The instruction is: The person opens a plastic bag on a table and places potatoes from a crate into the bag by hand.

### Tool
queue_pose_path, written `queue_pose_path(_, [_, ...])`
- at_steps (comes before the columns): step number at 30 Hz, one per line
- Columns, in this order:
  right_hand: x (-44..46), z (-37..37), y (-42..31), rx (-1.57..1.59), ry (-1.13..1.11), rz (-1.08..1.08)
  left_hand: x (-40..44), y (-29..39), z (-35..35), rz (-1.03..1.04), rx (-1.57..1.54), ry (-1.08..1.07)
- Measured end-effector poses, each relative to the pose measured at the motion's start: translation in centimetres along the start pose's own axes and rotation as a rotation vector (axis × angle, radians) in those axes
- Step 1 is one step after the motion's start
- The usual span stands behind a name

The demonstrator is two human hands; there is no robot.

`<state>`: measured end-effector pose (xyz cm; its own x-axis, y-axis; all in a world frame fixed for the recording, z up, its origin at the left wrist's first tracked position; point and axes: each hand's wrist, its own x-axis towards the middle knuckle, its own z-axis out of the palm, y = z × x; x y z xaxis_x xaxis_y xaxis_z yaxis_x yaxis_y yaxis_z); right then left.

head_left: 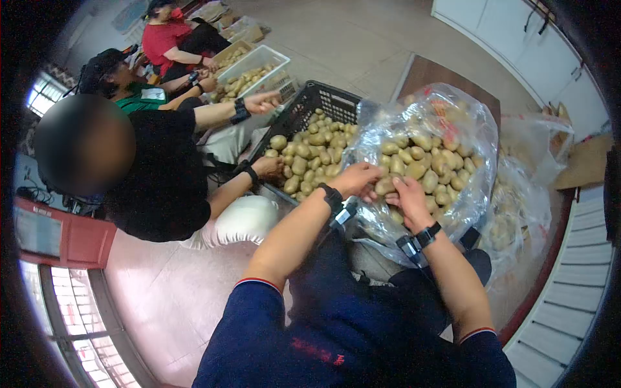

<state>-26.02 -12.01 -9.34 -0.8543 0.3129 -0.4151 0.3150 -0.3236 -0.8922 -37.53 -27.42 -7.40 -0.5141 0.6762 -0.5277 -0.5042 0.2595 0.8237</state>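
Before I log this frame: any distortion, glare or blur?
Head view: fisheye bend, the white cabinets' lower edge curving, corners black; head view: glare streaks on the clear plastic bag; head view: panes at lower left washed out; head view: round blur patch over the nearest co-worker's head; head view: left hand and right hand outlines readable.

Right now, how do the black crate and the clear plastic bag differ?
The black crate is opaque with slotted walls; the clear plastic bag is see-through with red print.
The black crate looks rigid and straight-sided; the clear plastic bag is slack and crumpled.
Shared: both are open on top and hold oval, brownish produce.
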Motion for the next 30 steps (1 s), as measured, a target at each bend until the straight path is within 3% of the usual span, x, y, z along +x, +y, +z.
queue_pose_path(3, [-0.4, 0.7, -0.4, 0.055, -0.042, 0.004, 0.0, -0.4, -0.3, -0.024, 0.132, -0.163])
queue_pose_path(9, [-1.0, 0.9, -0.3, 0.069, -0.1, 0.018, 1.2, -1.5, -1.9, -0.034, 0.129, -0.189])
queue_pose_path(11, [-1.1, 0.2, 0.3, 0.012, -0.032, -0.007, 0.7, -1.0, -2.0, -0.023, -0.036, -0.077])
queue_pose_path(13, [-0.8, -1.4, 1.7, -0.234, 0.036, -0.128, 0.7, -0.5, -2.5, -0.015, -0.115, -0.02])
queue_pose_path(15, [-0.5, -3.4, 3.2, -0.27, 0.099, -0.137, 1.2, -0.6, -3.9, 0.035, -0.131, 0.002])
queue_pose_path(17, [-0.6, -5.3, 4.2, -0.592, 0.194, -0.447, 1.9, -1.2, -5.5, 0.015, -0.21, 0.065])
queue_pose_path(22, [-2.6, -6.2, 4.0, -0.903, 0.196, -0.488, 3.0, -2.2, -8.5, -0.079, -0.306, 0.343])
queue_pose_path(24, [-2.9, -6.1, 5.0, -1.112, 0.244, -0.652, 3.6, -2.8, -9.6, -0.096, -0.339, 0.367])
queue_pose_path(28, [-3.4, -5.5, 5.2, -1.145, 0.235, -0.612, 3.7, -3.2, -11.0, -0.113, -0.341, 0.416])
queue_pose_path(30, [-4.1, -5.3, 4.5, -1.268, 0.14, -0.481, 3.6, -3.3, -11.4, -0.108, -0.331, 0.433])
